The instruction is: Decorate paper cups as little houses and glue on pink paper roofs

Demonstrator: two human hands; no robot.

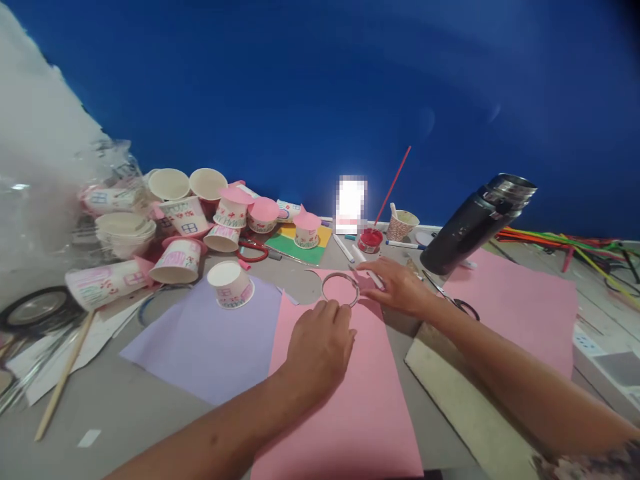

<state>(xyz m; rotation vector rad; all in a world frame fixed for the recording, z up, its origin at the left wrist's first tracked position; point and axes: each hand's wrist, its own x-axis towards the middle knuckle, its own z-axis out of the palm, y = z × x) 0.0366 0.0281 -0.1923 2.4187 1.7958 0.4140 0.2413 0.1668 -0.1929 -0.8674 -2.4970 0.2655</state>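
A pink paper sheet (345,400) lies on the table in front of me. A round metal ring (340,289) rests on its far end. My left hand (320,347) lies on the sheet with curled fingers, the fingertips touching the near rim of the ring. My right hand (400,287) reaches in from the right and grips a white pen (373,275), its tip at the right edge of the ring.
A lilac sheet (210,347) with a paper cup (231,285) lies at left, many decorated cups (183,217) behind it. A black flask (473,223), red paint pot (370,240), scissors (453,297), a second pink sheet (520,307) and coloured sticks (565,241) are on the right.
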